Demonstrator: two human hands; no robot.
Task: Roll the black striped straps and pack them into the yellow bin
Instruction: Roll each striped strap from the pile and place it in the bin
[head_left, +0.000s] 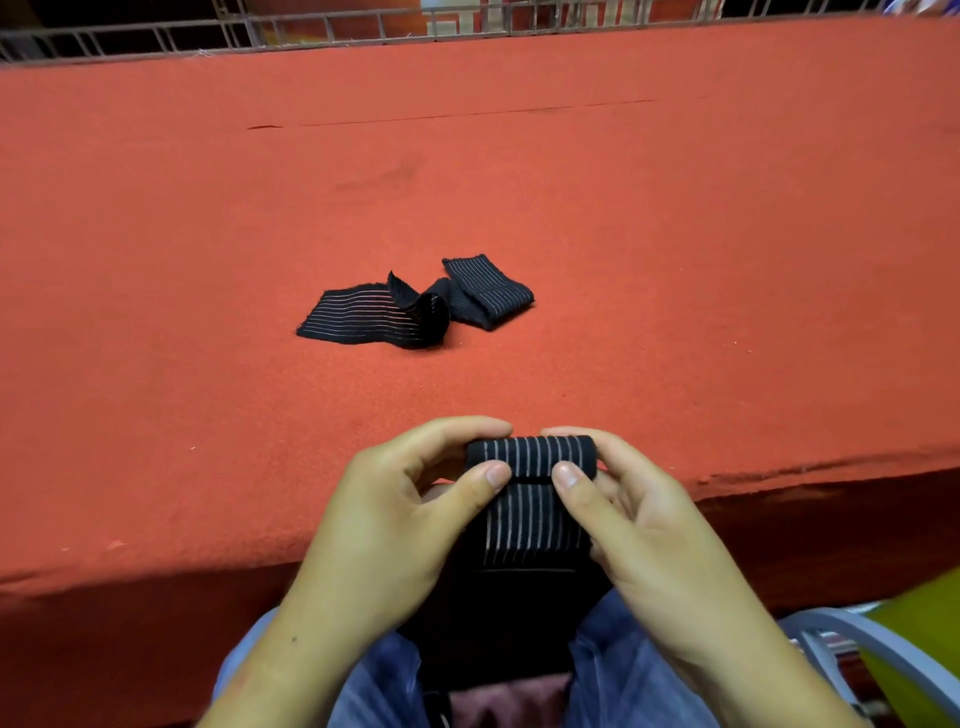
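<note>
Both hands, left (395, 525) and right (644, 530), pinched the half-rolled strap (530, 457) at the red table's (208, 208) near edge. Loose straps (415, 309) lay farther out; yellow bin (924, 639) sat lower right.

Left grip (395, 519): thumb pressed on the roll's front, fingers curled over its top left.
Right grip (644, 525): mirrors it on the right end, thumb beside the other thumb.
Held strap (530, 457): black with pale stripes, its upper end wound tight, the rest hanging flat toward the lap.
Loose strap (363, 317): crumpled farther out on the desk, well apart from the hands.
Desk (467, 182): covered in red felt.
Yellow bin (919, 639): only a corner shows, low at the right edge.
</note>
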